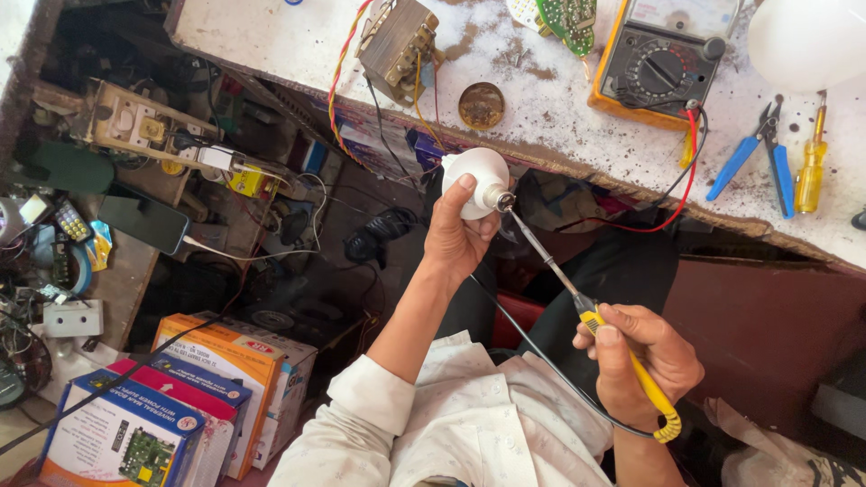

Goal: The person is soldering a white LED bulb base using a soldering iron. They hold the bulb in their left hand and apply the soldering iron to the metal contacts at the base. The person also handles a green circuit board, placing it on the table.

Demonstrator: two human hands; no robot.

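So, bulb: clamped in left hand, metal base pointing right, just below the table edge.
Soldering iron: gripped in right hand, shaft slanting up-left, tip touching the base.

A stained white bench carries a multimeter, pliers, perhaps a transformer.

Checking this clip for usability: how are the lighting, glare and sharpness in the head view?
Head view: daylight is bright and even on the bench; the white dome at top right is blown out; the space under the bench is in deep shadow; the left hand holding the bulb and the right hand with the soldering iron are sharp, without motion blur.
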